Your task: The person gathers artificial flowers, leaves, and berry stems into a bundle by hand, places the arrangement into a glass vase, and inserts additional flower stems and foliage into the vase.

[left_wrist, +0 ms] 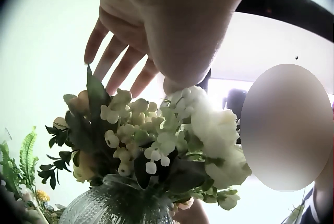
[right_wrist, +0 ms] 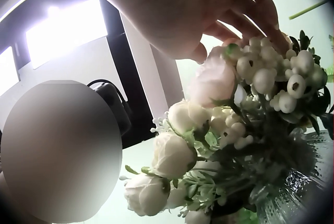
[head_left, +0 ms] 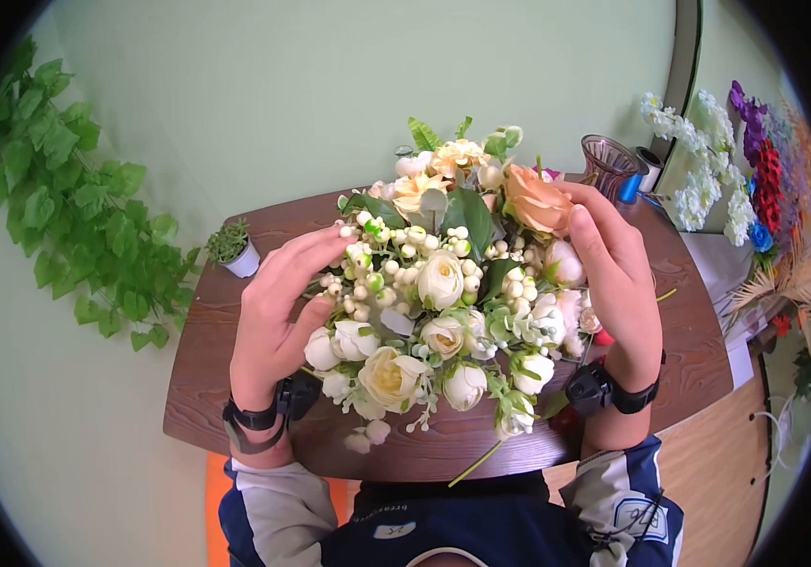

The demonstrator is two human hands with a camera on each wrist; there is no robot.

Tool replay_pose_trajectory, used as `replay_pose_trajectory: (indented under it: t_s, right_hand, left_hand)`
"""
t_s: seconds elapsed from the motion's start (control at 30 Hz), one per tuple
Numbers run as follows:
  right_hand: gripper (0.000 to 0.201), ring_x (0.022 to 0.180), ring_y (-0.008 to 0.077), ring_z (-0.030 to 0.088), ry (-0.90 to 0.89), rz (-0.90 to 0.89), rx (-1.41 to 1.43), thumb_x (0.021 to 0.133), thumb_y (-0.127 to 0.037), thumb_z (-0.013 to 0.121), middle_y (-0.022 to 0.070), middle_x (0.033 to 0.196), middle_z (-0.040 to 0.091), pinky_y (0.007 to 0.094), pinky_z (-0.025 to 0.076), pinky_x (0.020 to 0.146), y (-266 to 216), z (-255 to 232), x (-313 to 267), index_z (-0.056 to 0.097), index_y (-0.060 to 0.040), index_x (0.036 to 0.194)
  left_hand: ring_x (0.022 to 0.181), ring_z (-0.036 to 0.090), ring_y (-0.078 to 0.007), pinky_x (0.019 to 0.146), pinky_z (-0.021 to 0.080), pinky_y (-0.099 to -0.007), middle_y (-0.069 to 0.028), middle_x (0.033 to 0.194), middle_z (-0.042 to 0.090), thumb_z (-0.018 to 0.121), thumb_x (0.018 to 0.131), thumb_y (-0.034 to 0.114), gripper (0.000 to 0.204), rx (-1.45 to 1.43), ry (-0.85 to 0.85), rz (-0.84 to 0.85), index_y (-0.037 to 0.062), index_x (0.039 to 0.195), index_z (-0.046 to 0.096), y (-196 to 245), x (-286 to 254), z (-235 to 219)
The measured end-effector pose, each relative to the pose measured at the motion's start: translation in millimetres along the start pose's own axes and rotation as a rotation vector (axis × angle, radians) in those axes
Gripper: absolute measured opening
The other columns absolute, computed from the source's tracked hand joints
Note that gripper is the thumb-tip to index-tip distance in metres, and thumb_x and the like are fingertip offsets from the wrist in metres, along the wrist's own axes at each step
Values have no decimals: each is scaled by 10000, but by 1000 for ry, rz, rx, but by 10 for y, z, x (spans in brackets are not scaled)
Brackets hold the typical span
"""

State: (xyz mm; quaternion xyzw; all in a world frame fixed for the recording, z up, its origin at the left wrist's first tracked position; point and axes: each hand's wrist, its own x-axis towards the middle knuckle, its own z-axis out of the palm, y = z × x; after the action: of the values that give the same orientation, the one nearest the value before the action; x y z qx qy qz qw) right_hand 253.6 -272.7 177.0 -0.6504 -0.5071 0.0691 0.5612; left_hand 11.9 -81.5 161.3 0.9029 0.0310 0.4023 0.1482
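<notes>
A full bouquet of artificial flowers stands in a ribbed clear glass vase (left_wrist: 117, 203). White roses (head_left: 393, 378) fill its near side, and cream berry sprigs (head_left: 367, 274) its left. At the left edge of the bouquet is my left hand (head_left: 273, 307), fingers extended and fingertips at the berries. My right hand (head_left: 621, 279) cups the right side with loosely bent fingers. Its thumb and fingertips lie at a large peach rose (head_left: 536, 200). In the right wrist view the fingers spread over a pale pink bloom (right_wrist: 211, 80). From above, the flowers hide the vase.
On the brown table (head_left: 202, 378), a small potted plant (head_left: 245, 260) stands at the back left and a brownish glass vase (head_left: 608, 161) at the back right. A cut green stem (head_left: 474, 463) lies at the front edge. Ivy (head_left: 56, 180) hangs left; more flowers (head_left: 708, 198) stand right.
</notes>
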Motion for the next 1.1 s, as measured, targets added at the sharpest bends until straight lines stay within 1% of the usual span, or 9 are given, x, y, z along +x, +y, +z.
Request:
replay_pose_trajectory:
  t_s: [0.1,0.43,0.53,0.77,0.87,0.93,1.0,1.03,1.1]
  right_hand:
    - [368,653,57,477,67,-52,141,975,-299,463,25,713,579,217,392,591,69,84,10,561,24,1123]
    - [448,744,77,597,-87,149,231,1006,-373,362,40,873,635,201,459,649,36,-83,-24,537,5,1169]
    - [404,674,67,565,3,98,304,993,-343,418,24,781,607,209,444,544,38,-85,-17,562,-10,1171]
    - [377,725,82,609,176,-27,244,979,-311,454,38,787,646,203,442,611,37,-115,22,554,2,1164]
    - [378,827,103,614,283,-108,199,956,-286,494,70,897,660,209,442,687,15,-54,32,545,2,1195]
    - [487,1017,201,595,273,-313,210,902,-347,558,146,1095,630,288,445,847,-17,-11,22,534,12,1231]
    - [557,1095,254,557,209,-483,155,867,-398,578,174,1173,589,338,413,914,15,6,68,531,10,1244]
    - [629,1173,308,519,143,-651,98,832,-450,599,203,1251,548,388,382,981,26,15,85,528,8,1257]
    - [658,1212,331,483,32,-635,64,816,-485,590,206,1281,526,418,347,1012,-10,91,75,534,3,1255]
  left_hand:
    - [1053,571,-341,905,428,-374,-160,1175,595,558,880,268,375,32,-14,-2,37,1175,580,-13,2,2]
    - [1007,586,-331,881,438,-379,-151,1112,616,655,806,182,348,66,-11,-49,23,1110,600,-35,-39,13]
    - [974,598,-328,860,449,-378,-146,1060,634,656,801,178,310,95,30,-4,24,1068,625,3,-14,-4]
    - [960,619,-309,838,463,-371,-149,1008,659,538,891,356,381,62,161,54,15,1016,652,15,-39,-60]
    - [1041,595,-324,886,430,-403,-175,1093,633,458,900,522,550,5,232,41,33,1080,637,82,-51,-27]
    - [1101,570,-342,920,402,-430,-193,1164,606,426,888,597,626,-27,266,36,52,1122,628,91,-40,-3]
    - [1205,485,-390,978,325,-483,-207,1308,508,432,845,667,689,-17,144,263,96,1189,605,47,-33,22]
    - [1259,409,-420,1000,284,-507,-197,1392,423,503,806,658,666,3,-9,252,142,1215,603,82,-37,-14]
    - [1270,394,-421,1004,283,-505,-194,1398,417,538,774,648,672,-14,-100,230,155,1228,598,182,2,35]
